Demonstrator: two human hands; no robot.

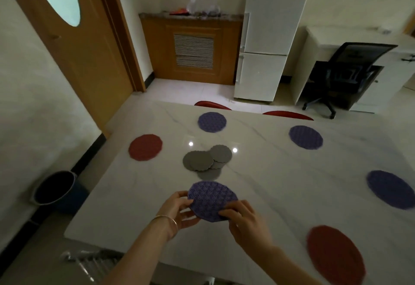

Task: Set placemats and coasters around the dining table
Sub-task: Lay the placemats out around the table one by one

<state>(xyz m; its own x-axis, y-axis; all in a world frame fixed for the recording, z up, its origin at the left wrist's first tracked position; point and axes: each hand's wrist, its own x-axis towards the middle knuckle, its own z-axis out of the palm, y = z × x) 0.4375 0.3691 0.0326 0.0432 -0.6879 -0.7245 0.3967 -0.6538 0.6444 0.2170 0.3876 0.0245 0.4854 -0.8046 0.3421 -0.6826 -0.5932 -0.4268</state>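
A round purple patterned placemat (211, 199) is held just above the near edge of the white marble table (280, 183). My left hand (179, 211) grips its left rim and my right hand (247, 219) pinches its right rim. Behind it lies a loose pile of several grey coasters (205, 160). Three more purple placemats lie at the far middle (212, 122), far right (305, 137) and right edge (390, 189). A red placemat (145, 147) sits at the left, another red placemat (335, 254) at the near right.
Two red chair backs (212, 104) (287, 114) show behind the far edge of the table. A dark bucket (55, 188) stands on the floor to the left. A wooden door, a cabinet, a white fridge (267, 37) and a black office chair (343, 76) lie beyond.
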